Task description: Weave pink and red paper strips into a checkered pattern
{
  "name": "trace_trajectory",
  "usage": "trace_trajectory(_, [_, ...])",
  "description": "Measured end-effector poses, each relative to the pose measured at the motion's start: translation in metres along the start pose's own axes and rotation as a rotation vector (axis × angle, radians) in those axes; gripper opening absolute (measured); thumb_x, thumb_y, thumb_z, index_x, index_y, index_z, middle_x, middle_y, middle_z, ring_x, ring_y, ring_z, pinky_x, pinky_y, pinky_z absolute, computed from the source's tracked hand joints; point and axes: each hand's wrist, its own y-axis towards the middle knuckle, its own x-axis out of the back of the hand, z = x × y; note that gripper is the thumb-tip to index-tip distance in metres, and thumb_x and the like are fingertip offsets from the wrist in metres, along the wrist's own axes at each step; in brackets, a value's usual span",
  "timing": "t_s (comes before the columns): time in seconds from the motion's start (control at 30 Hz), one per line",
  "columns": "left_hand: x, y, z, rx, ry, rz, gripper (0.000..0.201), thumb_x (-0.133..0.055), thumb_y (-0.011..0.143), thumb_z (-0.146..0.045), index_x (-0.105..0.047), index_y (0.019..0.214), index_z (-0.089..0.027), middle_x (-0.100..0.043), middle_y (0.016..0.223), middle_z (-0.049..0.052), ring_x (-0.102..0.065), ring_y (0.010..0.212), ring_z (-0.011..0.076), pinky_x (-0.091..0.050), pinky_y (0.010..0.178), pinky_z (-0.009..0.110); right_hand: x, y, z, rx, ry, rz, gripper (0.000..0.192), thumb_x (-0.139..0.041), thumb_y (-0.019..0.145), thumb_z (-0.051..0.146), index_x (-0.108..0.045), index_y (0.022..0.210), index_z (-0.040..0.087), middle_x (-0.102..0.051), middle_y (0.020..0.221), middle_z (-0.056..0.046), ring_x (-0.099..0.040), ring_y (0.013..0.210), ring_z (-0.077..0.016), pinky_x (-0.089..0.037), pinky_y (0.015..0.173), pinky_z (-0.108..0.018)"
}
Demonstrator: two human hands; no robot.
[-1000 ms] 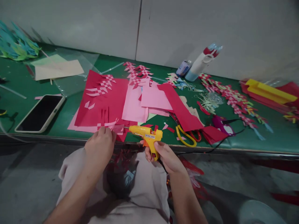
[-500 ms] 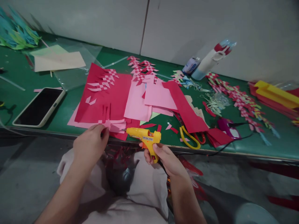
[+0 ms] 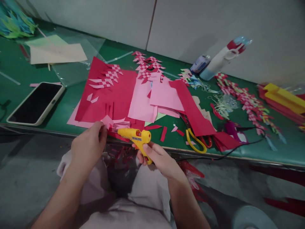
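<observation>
My right hand point(image 3: 159, 157) is wrapped round the handle of a yellow hot glue gun point(image 3: 137, 136), its nozzle pointing left. The nozzle tip is close to a small pink paper piece point(image 3: 107, 121) pinched between the thumb and fingers of my left hand point(image 3: 89, 144). Whether tip and paper touch I cannot tell. Pink paper strips point(image 3: 121, 121) lie just behind the nozzle. Under them are a large red paper sheet point(image 3: 111, 95) and other sheets, near the table's front edge. Woven pink-and-red paper pieces point(image 3: 111, 76) rest on the red sheet.
A phone point(image 3: 35, 103) lies at left on the green table point(image 3: 71, 76). Yellow-handled scissors point(image 3: 195, 141) are partly under red paper point(image 3: 193, 111). A can point(image 3: 200, 63), a white bottle point(image 3: 218, 62) and paper garlands point(image 3: 245, 98) stand or lie farther right. A black cord point(image 3: 228, 151) hangs along the front edge.
The glue gun has moved left, bringing its nozzle up to the paper by my left hand. The pink piece at my left fingertips now sits raised. The view has shifted slightly.
</observation>
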Motion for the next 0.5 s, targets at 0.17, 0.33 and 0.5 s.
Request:
trace_trajectory(0.17, [-0.002,0.0,0.003,0.015,0.001,0.011,0.034,-0.033,0.093,-0.039,-0.061,0.102,-0.02,-0.07,0.078,0.008,-0.062,0.065,0.0234,-0.024,0.052,0.03,-0.01,0.012,0.003,-0.011,-0.111,0.016,0.046,-0.041,0.092,0.058,-0.055,0.094,0.015,-0.053,0.07,0.001,-0.047,0.06,-0.0086,-0.036,0.057,-0.024])
trace_trajectory(0.33, [-0.008,-0.002,0.004,0.003,0.007,-0.019,0.035,-0.032,0.094,-0.04,-0.06,0.099,-0.021,-0.068,0.074,0.006,-0.06,0.062,0.0214,-0.023,0.051,0.029,-0.016,0.019,0.004,-0.047,-0.209,-0.009,0.042,-0.038,0.093,0.056,-0.05,0.084,0.017,-0.053,0.07,0.001,-0.047,0.06,-0.0083,-0.036,0.057,-0.023])
trace_trajectory(0.5, [-0.01,-0.004,0.005,-0.004,0.004,-0.025,0.035,-0.031,0.095,-0.04,-0.059,0.098,-0.02,-0.066,0.071,0.006,-0.058,0.059,0.0212,-0.022,0.05,0.029,-0.02,0.019,0.004,-0.059,-0.319,-0.079,0.041,-0.033,0.096,0.052,-0.05,0.08,0.018,-0.054,0.07,0.0,-0.048,0.061,-0.0096,-0.038,0.059,-0.024])
